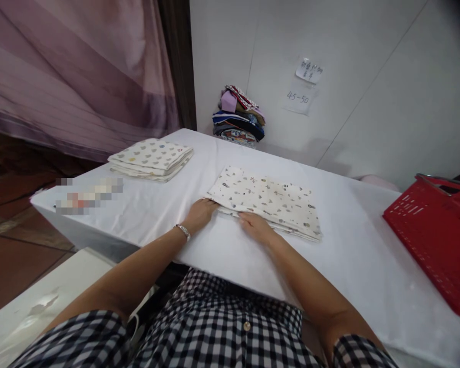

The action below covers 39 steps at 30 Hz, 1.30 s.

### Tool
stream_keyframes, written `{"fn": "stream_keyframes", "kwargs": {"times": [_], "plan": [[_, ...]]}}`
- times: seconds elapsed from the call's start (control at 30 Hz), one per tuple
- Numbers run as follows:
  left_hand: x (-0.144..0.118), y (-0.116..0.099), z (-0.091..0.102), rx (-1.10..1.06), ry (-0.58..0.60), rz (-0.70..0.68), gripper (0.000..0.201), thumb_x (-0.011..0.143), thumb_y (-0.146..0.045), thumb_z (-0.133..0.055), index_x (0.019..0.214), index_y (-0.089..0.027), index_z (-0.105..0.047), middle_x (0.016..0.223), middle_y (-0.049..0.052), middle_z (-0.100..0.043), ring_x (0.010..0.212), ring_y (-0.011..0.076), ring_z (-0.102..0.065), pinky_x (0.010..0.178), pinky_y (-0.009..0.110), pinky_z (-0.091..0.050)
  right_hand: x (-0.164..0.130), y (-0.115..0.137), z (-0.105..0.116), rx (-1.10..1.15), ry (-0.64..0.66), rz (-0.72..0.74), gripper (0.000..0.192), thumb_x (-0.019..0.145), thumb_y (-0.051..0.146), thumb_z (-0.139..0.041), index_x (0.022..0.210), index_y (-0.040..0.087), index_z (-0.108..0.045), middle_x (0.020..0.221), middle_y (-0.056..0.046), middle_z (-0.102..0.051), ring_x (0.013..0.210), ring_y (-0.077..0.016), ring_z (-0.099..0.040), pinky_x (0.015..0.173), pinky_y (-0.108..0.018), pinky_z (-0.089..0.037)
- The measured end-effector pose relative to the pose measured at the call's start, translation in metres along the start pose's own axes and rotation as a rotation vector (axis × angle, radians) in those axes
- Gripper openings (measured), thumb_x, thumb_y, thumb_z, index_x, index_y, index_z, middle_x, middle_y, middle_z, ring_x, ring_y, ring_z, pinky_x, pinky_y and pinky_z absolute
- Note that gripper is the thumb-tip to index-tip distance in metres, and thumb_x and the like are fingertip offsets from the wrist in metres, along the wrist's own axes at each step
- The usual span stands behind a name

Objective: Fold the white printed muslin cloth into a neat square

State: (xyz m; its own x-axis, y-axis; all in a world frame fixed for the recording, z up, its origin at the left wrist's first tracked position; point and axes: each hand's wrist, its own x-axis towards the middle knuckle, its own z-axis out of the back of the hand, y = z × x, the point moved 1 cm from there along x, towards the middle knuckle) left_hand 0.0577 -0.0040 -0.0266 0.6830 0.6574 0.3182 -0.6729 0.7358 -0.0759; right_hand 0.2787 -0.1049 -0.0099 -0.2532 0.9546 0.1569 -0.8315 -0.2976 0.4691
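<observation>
A folded white cloth (pixel 266 197) with small scattered grey and brown prints lies on the white-covered table (pixel 230 255) in front of me. My left hand (pixel 200 214), a bracelet on its wrist, is closed at the cloth's near left corner, fingertips partly hidden at the edge. Further right along the same near edge, my right hand (pixel 256 228) grips the layers, its fingers partly out of sight. To the left sits a second folded cloth (pixel 151 157), white with rows of grey shapes, touched by neither hand.
A red plastic basket (pixel 437 240) stands at the table's right end. Behind the table, a pile of folded fabrics (pixel 238 120) rests against the wall. A pixelated item (pixel 88 197) lies near the left edge. A pink curtain (pixel 80 66) hangs at back left.
</observation>
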Motion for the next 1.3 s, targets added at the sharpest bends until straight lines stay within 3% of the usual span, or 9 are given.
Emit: {"fn": "stream_keyframes", "kwargs": {"times": [0.1,0.23,0.4,0.6,0.77,1.0,1.3], "plan": [[-0.001,0.000,0.001,-0.001,0.001,0.021,0.049,0.078,-0.002,-0.041,0.115,-0.021,-0.065,0.118,0.007,-0.065,0.111,0.0222,-0.059,0.095,0.039,-0.047,0.014,0.001,0.006,-0.025,0.061,-0.072,0.035,0.096,0.033,-0.037,0.118,0.022,-0.062,0.122,-0.005,-0.063,0.112,-0.0192,-0.056,0.096,-0.033,-0.041],[-0.002,0.000,0.000,0.013,0.026,0.030,0.046,0.080,-0.004,-0.043,0.116,-0.021,-0.065,0.115,0.007,-0.067,0.109,0.0241,-0.059,0.092,0.039,-0.047,0.029,0.006,0.009,-0.021,0.164,-0.168,0.040,0.097,0.041,-0.033,0.099,0.022,-0.069,0.107,-0.006,-0.069,0.099,-0.0209,-0.062,0.086,-0.032,-0.045],[-0.003,-0.002,0.000,-0.013,0.012,0.026,0.047,0.079,-0.003,-0.045,0.117,-0.022,-0.065,0.115,0.007,-0.067,0.109,0.0251,-0.058,0.091,0.040,-0.047,0.041,0.005,0.004,0.011,0.253,-0.152,0.043,0.096,0.046,-0.033,0.105,0.022,-0.067,0.117,-0.007,-0.066,0.106,-0.0222,-0.060,0.088,-0.033,-0.044],[-0.003,-0.002,0.001,-0.028,0.012,0.038,0.048,0.079,-0.002,-0.044,0.117,-0.022,-0.065,0.115,0.007,-0.067,0.107,0.0251,-0.058,0.089,0.040,-0.047,0.051,0.005,-0.001,0.027,0.219,-0.189,0.046,0.096,0.048,-0.032,0.120,0.021,-0.062,0.126,-0.009,-0.061,0.116,-0.0242,-0.055,0.096,-0.037,-0.041],[-0.003,-0.002,0.000,-0.045,0.007,0.047,0.047,0.079,-0.002,-0.043,0.116,-0.022,-0.065,0.117,0.007,-0.066,0.109,0.0248,-0.057,0.089,0.041,-0.047,0.057,0.015,-0.004,0.081,0.176,-0.166,0.042,0.096,0.044,-0.032,0.119,0.024,-0.062,0.125,-0.006,-0.062,0.114,-0.0231,-0.056,0.096,-0.037,-0.041],[-0.002,0.000,-0.002,-0.066,0.005,0.070,0.046,0.079,-0.002,-0.043,0.114,-0.022,-0.066,0.116,0.006,-0.067,0.111,0.0234,-0.057,0.089,0.040,-0.046,0.076,0.007,-0.006,0.073,0.173,-0.202,0.041,0.095,0.044,-0.036,0.118,0.024,-0.064,0.123,-0.005,-0.063,0.116,-0.0242,-0.054,0.100,-0.037,-0.038],[-0.002,-0.002,0.004,-0.070,-0.001,0.074,0.041,0.082,-0.005,-0.043,0.111,-0.022,-0.067,0.117,0.007,-0.065,0.112,0.0253,-0.052,0.088,0.041,-0.044,0.094,0.001,-0.023,0.029,0.141,-0.127,0.038,0.096,0.038,-0.036,0.125,0.026,-0.058,0.123,-0.003,-0.063,0.121,-0.0203,-0.050,0.106,-0.037,-0.033]]}}
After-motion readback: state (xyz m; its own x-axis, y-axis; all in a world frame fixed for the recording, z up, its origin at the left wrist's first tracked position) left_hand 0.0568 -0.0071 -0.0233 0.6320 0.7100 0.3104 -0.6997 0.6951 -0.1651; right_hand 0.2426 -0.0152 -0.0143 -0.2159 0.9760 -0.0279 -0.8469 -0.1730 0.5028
